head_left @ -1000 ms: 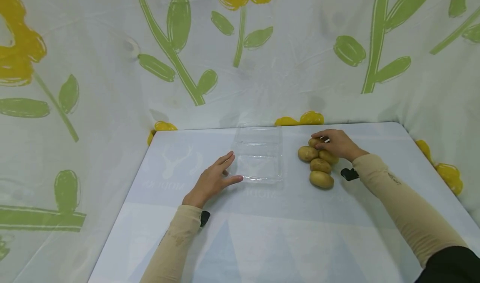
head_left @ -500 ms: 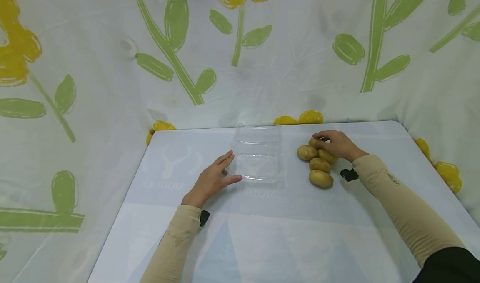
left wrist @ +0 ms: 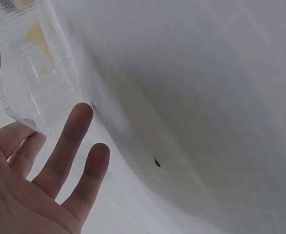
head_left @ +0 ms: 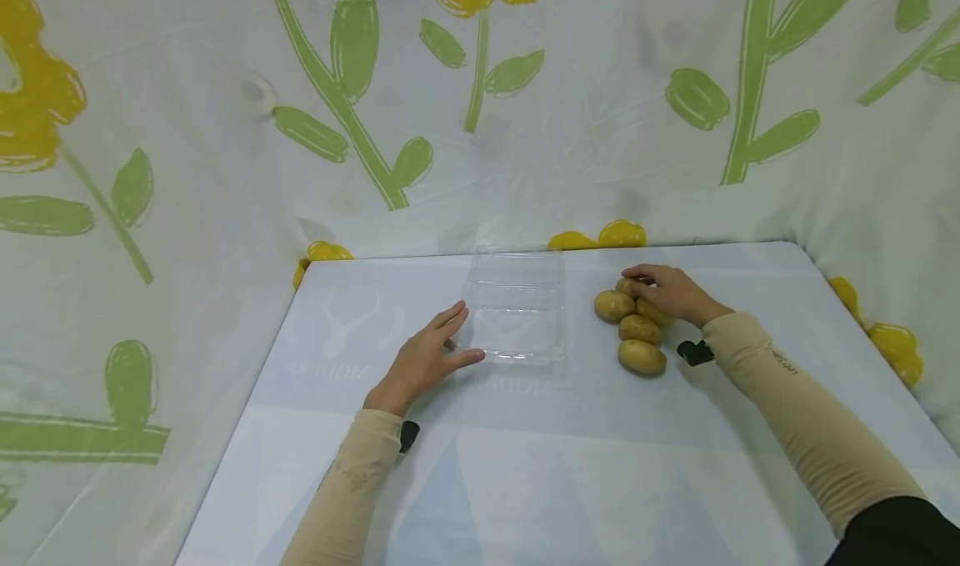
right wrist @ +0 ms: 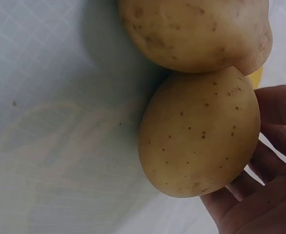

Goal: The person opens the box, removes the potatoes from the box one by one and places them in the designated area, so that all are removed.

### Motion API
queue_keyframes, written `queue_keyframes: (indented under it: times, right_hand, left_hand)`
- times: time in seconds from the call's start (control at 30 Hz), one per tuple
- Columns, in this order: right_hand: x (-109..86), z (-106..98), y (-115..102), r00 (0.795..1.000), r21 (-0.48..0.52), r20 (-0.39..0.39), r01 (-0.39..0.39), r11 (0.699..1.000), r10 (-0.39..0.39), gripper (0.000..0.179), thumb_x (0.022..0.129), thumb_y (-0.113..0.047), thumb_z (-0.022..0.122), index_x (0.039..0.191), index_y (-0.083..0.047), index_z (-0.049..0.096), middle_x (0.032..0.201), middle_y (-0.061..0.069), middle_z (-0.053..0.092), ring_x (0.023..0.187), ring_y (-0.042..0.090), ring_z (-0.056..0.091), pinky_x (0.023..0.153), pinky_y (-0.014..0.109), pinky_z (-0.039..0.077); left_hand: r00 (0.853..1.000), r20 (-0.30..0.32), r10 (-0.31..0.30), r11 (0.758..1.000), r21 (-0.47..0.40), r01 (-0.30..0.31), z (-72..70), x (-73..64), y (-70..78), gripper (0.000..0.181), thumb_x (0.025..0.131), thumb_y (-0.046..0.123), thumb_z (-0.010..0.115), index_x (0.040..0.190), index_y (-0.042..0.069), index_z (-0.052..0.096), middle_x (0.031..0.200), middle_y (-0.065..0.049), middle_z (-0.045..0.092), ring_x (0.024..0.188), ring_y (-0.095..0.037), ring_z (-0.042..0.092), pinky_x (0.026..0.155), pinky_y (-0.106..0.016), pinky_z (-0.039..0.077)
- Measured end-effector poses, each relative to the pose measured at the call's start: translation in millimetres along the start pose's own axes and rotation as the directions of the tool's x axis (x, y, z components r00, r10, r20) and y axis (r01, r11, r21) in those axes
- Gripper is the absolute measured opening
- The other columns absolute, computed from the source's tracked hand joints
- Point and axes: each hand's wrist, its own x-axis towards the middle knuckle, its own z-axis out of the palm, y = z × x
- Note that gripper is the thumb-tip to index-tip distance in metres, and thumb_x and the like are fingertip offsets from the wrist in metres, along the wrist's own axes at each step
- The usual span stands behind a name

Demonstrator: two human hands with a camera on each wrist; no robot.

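In the head view, my right hand (head_left: 671, 289) pinches the farthest potato (head_left: 625, 286) of a small group, thumb and fingers at its sides. Several other potatoes lie close together: a left potato (head_left: 613, 306), a middle potato (head_left: 640, 329) and the nearest potato (head_left: 642, 358). The right wrist view has a speckled potato (right wrist: 199, 139) in front of the hand (right wrist: 265, 195), covering part of the fingers. My left hand (head_left: 423, 362) is spread at the left side of a clear plastic clamshell box (head_left: 525, 357), fingertips right at its edge; nothing is in its grasp.
The box's lid (head_left: 517, 264) is folded open toward the back edge of the white table (head_left: 570, 483). A flower-patterned cloth (head_left: 585, 149) hangs behind the table and along both sides.
The right hand has shifted very slightly toward me, still at the farthest potato. My left hand, the box and the other potatoes stay in place.
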Motion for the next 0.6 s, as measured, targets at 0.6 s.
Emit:
queue_keyframes:
  times: [0.6]
  right_hand:
    - [-16.1,-3,-14,0.983,0.008,-0.184,0.006,1.000,-0.004,0.044,0.110,-0.026,0.043,0.146,-0.003,0.050,0.151,0.026,0.044,0.134,0.048,0.043,0.107,0.065,0.036]
  left_hand:
    - [0.999,0.028,0.039,0.995,0.091,-0.041,2.7,-0.4,2.4,0.091,0.094,0.062,0.062,0.161,0.013,0.028,0.168,0.006,0.020,0.150,-0.021,0.030,0.118,-0.046,0.032]
